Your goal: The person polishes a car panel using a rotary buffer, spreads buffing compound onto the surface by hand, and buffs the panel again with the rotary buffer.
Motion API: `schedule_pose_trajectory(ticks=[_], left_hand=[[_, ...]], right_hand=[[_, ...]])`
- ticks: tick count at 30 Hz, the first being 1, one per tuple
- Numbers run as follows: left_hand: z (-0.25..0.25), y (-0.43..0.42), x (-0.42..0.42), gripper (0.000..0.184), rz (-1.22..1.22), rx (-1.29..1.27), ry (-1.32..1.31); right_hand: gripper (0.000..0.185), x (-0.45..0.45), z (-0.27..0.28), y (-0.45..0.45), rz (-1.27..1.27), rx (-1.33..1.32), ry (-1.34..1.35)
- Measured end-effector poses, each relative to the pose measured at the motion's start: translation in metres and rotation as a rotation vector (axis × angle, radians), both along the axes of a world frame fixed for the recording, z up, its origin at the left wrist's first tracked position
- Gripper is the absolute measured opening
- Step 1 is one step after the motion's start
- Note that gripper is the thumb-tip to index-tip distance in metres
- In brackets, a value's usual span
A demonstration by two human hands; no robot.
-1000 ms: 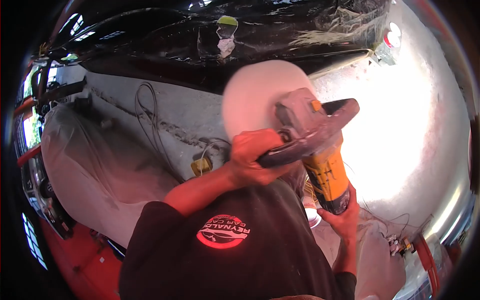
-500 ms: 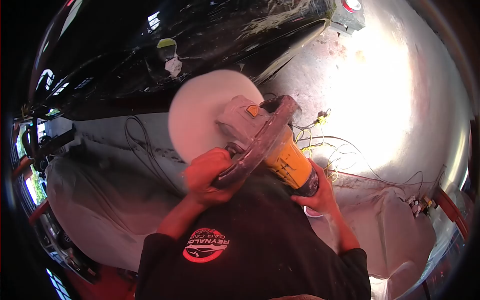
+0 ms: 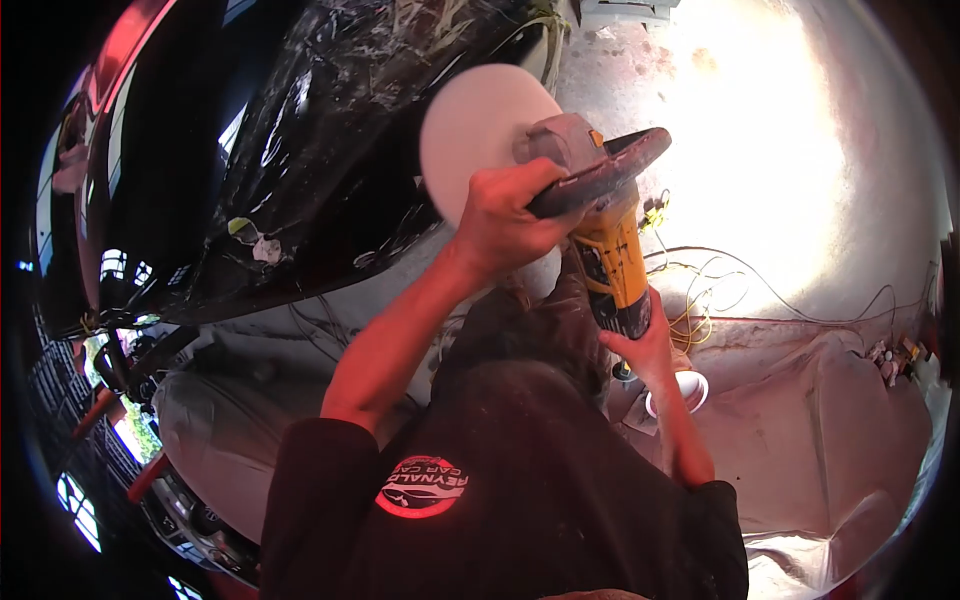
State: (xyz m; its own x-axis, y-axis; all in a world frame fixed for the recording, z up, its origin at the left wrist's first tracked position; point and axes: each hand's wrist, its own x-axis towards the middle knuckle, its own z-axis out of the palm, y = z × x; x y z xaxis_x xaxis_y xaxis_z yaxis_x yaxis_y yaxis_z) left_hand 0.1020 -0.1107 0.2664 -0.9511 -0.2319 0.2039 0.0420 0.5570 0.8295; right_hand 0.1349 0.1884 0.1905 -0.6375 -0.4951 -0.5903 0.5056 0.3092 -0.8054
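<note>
A yellow and black power polisher [image 3: 618, 255] with a round pale pad [image 3: 487, 130] is held across the middle of the view. My left hand [image 3: 515, 220] is wrapped round the near end of its dark curved front handle. Lower down, my right hand [image 3: 645, 345] grips the black rear end of the yellow body. The pad's face is turned toward a glossy black car panel [image 3: 330, 150] and its edge looks blurred; whether it touches the panel cannot be told.
Cables [image 3: 700, 310] lie on the pale floor [image 3: 740, 170] at the right. Below them are a round white container [image 3: 690, 392] and a covered shape [image 3: 790, 430]. Another covered shape [image 3: 220, 420] stands at the lower left. Plastic sheeting covers part of the panel.
Over the last second the view has shifted along the car. Since half a second ago, the polisher and both hands have moved up and right in view, and my left arm is stretched farther out.
</note>
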Motion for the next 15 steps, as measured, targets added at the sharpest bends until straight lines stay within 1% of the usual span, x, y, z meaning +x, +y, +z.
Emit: schedule_pose_trajectory(ticks=[1,4,5,7,11,15], left_hand=[[-0.006,0.0,-0.014,0.018,-0.011,-0.011,-0.003],[-0.016,-0.002,-0.047,0.019,-0.035,-0.037,-0.006],[-0.016,-0.002,-0.054,0.019,-0.04,-0.042,-0.004],[-0.018,-0.001,-0.059,0.021,-0.05,-0.044,-0.008],[-0.001,0.006,-0.027,0.022,-0.035,-0.072,-0.103],[0.014,0.015,0.017,0.024,-0.048,-0.122,-0.18]], right_hand=[[0.09,-0.006,-0.007,-0.002,-0.01,0.0,0.047],[0.082,-0.026,-0.011,-0.013,-0.081,-0.011,0.017],[0.082,-0.027,-0.018,-0.014,-0.092,-0.032,0.048],[0.085,-0.024,-0.023,-0.013,-0.092,-0.029,0.001],[0.089,0.002,-0.025,-0.006,-0.049,-0.049,-0.022],[0.095,0.039,-0.016,0.003,-0.048,-0.115,-0.193]])
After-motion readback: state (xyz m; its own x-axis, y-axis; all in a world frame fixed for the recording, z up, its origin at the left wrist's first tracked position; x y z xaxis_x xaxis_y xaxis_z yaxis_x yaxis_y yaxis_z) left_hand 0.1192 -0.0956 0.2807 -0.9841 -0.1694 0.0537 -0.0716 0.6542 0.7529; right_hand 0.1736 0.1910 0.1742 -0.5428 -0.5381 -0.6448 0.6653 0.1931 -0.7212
